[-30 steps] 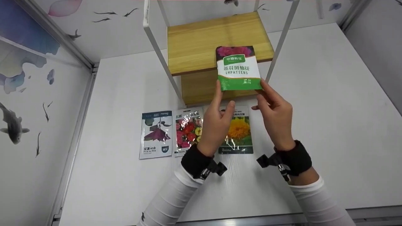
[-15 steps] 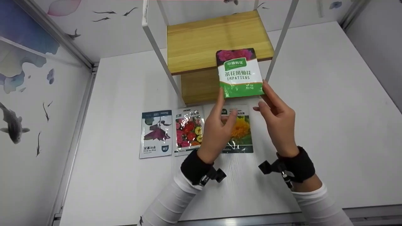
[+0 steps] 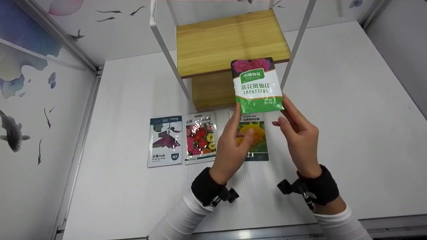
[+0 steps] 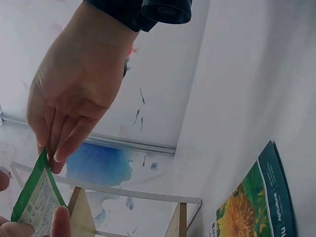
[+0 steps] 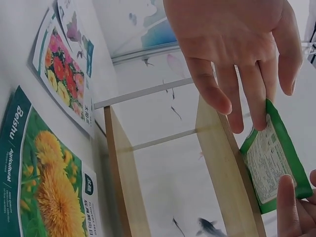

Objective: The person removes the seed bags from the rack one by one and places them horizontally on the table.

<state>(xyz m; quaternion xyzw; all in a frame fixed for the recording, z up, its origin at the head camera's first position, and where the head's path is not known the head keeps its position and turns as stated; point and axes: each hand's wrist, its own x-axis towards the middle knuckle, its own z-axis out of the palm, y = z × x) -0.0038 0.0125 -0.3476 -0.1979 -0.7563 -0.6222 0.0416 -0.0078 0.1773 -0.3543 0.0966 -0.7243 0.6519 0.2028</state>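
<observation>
Both hands hold up an impatiens seed packet point(image 3: 257, 85), green and white with pink flowers, tilted in front of the wooden shelf. My left hand point(image 3: 231, 146) grips its lower left edge between fingers, the thumb apart from it. At the lower right corner, my right hand point(image 3: 302, 138) holds it with index and middle fingers; that thumb is also clear of it. In the right wrist view, the packet's printed back point(image 5: 266, 163) shows. Below on the table lie a purple-leaf packet point(image 3: 165, 141), a red-and-yellow flower packet point(image 3: 200, 137) and a yellow-flower packet point(image 3: 262, 146), partly hidden by the left hand.
A shelf rack with wooden boards point(image 3: 230, 43) and a white frame point(image 3: 165, 50) stands at the back of the white table point(image 3: 350, 116). Walls with fish and flower prints point(image 3: 23, 110) enclose the left and back. A metal rail point(image 3: 267, 233) runs along the front edge.
Both hands have drawn the impatiens packet down and slightly right, away from the shelf towards the person. The packets on the table have stayed in place.
</observation>
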